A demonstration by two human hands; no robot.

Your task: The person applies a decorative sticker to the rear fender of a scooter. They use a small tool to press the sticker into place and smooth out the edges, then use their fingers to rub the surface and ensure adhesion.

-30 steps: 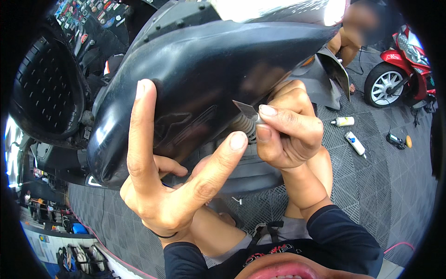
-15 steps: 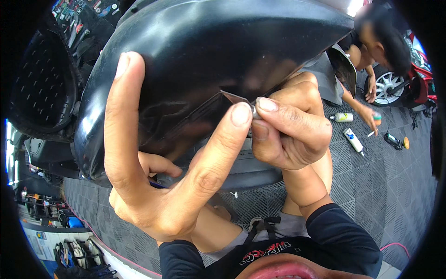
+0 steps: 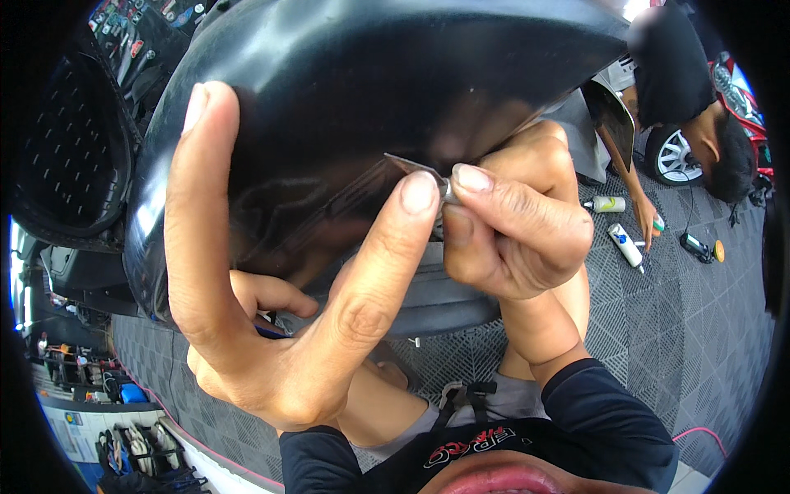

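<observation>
A left hand [image 3: 280, 354] spread forefinger [image 3: 200, 198] and thumb [image 3: 370, 284] wide while the right hand [image 3: 522, 222] (two nails showing) pinched, bent inward.

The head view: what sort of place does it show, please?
Probably a motorbike or scooter workshop: a large glossy black panel fills the upper middle, a white-spoked wheel and red bodywork show at the right, and a white bottle lies on the floor.

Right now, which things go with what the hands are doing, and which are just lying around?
With the hands:
- small metal blade, pinched by the right hand
- left hand, thumb at or near it
- glossy black panel, behind both

Lying around on the floor:
- green-labelled bottle
- white bottle
- black device
</observation>
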